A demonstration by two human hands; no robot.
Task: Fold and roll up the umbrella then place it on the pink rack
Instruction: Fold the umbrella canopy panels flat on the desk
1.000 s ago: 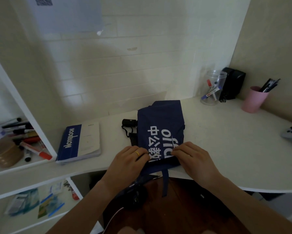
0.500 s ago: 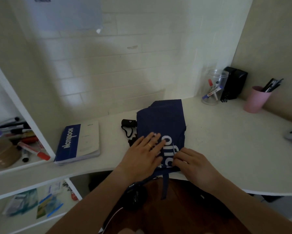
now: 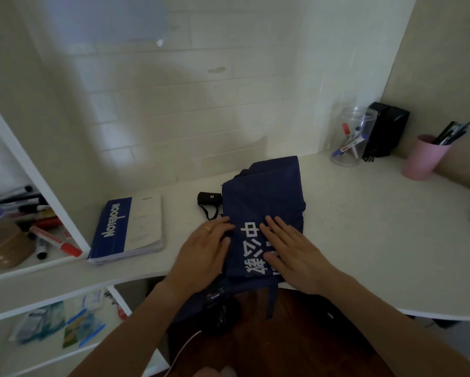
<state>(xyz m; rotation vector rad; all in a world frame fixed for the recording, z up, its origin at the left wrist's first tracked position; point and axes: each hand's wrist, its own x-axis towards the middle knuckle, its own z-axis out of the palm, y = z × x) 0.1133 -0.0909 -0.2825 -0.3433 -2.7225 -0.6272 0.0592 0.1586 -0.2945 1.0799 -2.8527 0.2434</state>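
A navy umbrella (image 3: 269, 191) with white printed characters lies flattened on the white desk (image 3: 364, 240), its black handle (image 3: 209, 198) with a wrist loop sticking out on the left. My left hand (image 3: 204, 254) lies flat along the canopy's left edge, a ring on one finger. My right hand (image 3: 291, 251) presses flat on the canopy, fingers spread, covering part of the print. A navy strap (image 3: 272, 300) hangs over the desk's front edge. No pink rack is in view.
A blue and white notebook (image 3: 127, 229) lies left of the umbrella. White shelves on the left hold markers (image 3: 54, 240) and a tape roll (image 3: 5, 246). At the back right stand a clear jar with pens (image 3: 351, 140), a black box (image 3: 386, 131) and a pink cup (image 3: 424, 156).
My right hand slid up from the canopy's near edge onto the print and flattened. My left hand moved from the middle of the fabric to its left edge.
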